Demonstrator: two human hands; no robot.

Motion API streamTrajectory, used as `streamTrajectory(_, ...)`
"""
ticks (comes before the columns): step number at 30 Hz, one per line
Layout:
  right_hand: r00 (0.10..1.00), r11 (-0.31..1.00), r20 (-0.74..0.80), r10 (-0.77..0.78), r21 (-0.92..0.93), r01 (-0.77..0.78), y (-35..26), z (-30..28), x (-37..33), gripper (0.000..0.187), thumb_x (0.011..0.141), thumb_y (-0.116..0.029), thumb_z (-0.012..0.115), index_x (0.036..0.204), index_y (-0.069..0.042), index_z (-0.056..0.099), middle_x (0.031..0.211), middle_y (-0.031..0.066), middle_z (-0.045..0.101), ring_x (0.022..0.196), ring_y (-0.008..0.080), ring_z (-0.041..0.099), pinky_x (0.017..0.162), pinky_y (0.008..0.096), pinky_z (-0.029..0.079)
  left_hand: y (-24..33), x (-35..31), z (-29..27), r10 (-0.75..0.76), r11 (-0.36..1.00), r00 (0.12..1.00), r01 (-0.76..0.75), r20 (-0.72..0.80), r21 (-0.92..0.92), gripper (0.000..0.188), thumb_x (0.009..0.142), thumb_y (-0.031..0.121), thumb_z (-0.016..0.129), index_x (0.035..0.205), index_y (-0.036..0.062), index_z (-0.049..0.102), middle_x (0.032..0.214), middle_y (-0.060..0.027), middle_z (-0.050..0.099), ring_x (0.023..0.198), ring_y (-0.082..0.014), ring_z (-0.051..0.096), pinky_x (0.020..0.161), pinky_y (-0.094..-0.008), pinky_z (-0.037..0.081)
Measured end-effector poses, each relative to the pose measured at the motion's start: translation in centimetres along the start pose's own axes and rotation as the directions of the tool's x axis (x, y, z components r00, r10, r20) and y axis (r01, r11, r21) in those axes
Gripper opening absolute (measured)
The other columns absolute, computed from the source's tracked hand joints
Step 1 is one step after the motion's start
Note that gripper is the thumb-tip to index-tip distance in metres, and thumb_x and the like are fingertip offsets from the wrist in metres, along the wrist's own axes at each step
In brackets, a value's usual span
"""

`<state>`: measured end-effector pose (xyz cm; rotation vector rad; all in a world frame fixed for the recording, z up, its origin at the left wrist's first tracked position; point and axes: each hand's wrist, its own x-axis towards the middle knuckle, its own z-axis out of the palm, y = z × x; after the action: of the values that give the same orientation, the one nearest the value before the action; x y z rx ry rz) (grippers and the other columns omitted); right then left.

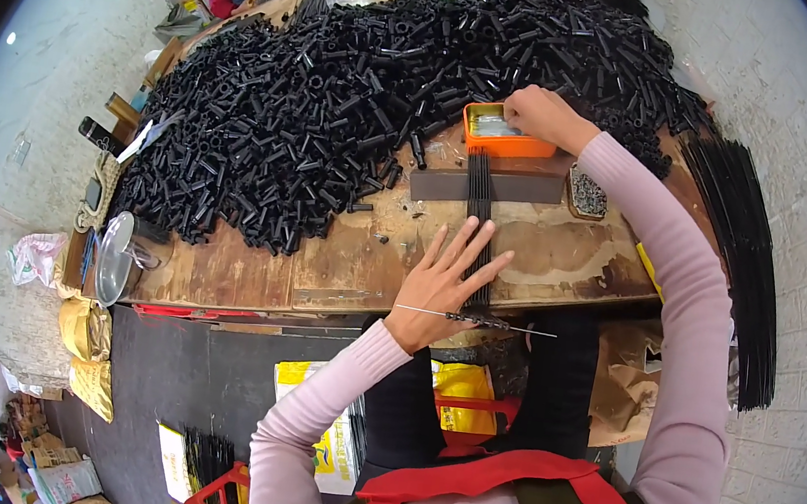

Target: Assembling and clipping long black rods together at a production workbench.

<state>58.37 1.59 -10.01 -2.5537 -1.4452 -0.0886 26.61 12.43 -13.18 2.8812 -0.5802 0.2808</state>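
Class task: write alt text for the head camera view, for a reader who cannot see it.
A person's left hand presses flat on a row of thin black rods on a worn wooden workbench, while the right hand reaches into an orange tray beside a heap of black tubes.

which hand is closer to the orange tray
Right. The right hand reaches into the orange tray; the left hand lies flat on the black rods, nearer the person.

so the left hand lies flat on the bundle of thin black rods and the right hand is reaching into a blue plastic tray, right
Not quite: the head view shows the small rectangular plastic tray is orange, not blue. The rest holds: the left hand lies flat on the bundle of thin black rods, and the right hand reaches into that tray.
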Motion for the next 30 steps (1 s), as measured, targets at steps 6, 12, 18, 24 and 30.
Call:
streamTrajectory(6, 0.918, 0.985, -0.376, -0.127, 0.063, 0.162, -1.3, -1.7, -2.5, 0.010, 0.083, -0.009, 0.058, 0.086, -0.004, 0.067, 0.083, 0.0157, 0.063, 0.080, 0.0367, 0.063, 0.070, 0.0446, 0.051, -0.5, 0.1, 0.1, -0.029, 0.998, 0.999, 0.031, 0.033, -0.063, 0.092, 0.071, 0.040, 0.079, 0.149, 0.0225, 0.034, 0.158, -0.0153, 0.021, 0.147, -0.0329, 0.019, 0.118, -0.0497, 0.019)
streamTrajectory(12, 0.938, 0.983, -0.295, -0.184, -0.049, 0.177, -5.4, 0.9, -8.3, 0.023, 0.084, -0.006, 0.059, 0.107, -0.005, 0.063, 0.087, 0.0148, 0.061, 0.082, 0.0345, 0.063, 0.068, 0.0425, 0.052, -0.3, 0.2, 0.6, -0.030, 0.991, 0.999, 0.024, -0.043, -0.135, 0.091, 0.069, 0.040, 0.081, 0.147, 0.0213, 0.038, 0.158, -0.0144, 0.022, 0.146, -0.0325, 0.020, 0.117, -0.0499, 0.020)
streamTrajectory(18, 0.948, 0.983, -0.258, -0.185, -0.048, 0.179, -6.0, 1.8, -9.2, 0.029, 0.084, -0.003, 0.055, 0.112, -0.003, 0.060, 0.087, 0.0161, 0.061, 0.079, 0.0351, 0.063, 0.068, 0.0445, 0.051, -0.3, 0.0, 0.6, -0.025, 0.989, 0.997, 0.014, -0.074, -0.145, 0.089, 0.069, 0.041, 0.080, 0.146, 0.0207, 0.040, 0.157, -0.0141, 0.025, 0.146, -0.0324, 0.021, 0.117, -0.0497, 0.020)
streamTrajectory(24, 0.946, 0.978, -0.248, -0.209, -0.067, 0.198, -5.5, 2.4, -8.6, 0.037, 0.082, -0.002, 0.057, 0.119, -0.004, 0.059, 0.086, 0.0137, 0.059, 0.077, 0.0331, 0.062, 0.068, 0.0428, 0.052, -0.4, 0.0, 0.6, -0.021, 0.993, 0.999, 0.016, -0.041, -0.120, 0.088, 0.071, 0.042, 0.079, 0.147, 0.0206, 0.039, 0.157, -0.0144, 0.024, 0.146, -0.0329, 0.021, 0.117, -0.0501, 0.020)
streamTrajectory(30, 0.958, 0.977, -0.194, -0.212, -0.072, 0.202, -5.9, 2.2, -7.7, 0.025, 0.085, -0.005, 0.055, 0.109, -0.003, 0.061, 0.088, 0.0135, 0.061, 0.083, 0.0315, 0.064, 0.071, 0.0430, 0.052, -0.5, 0.0, 0.7, -0.023, 0.993, 0.999, 0.019, -0.034, -0.115, 0.090, 0.071, 0.043, 0.078, 0.147, 0.0212, 0.037, 0.158, -0.0144, 0.021, 0.146, -0.0332, 0.020, 0.117, -0.0502, 0.020)
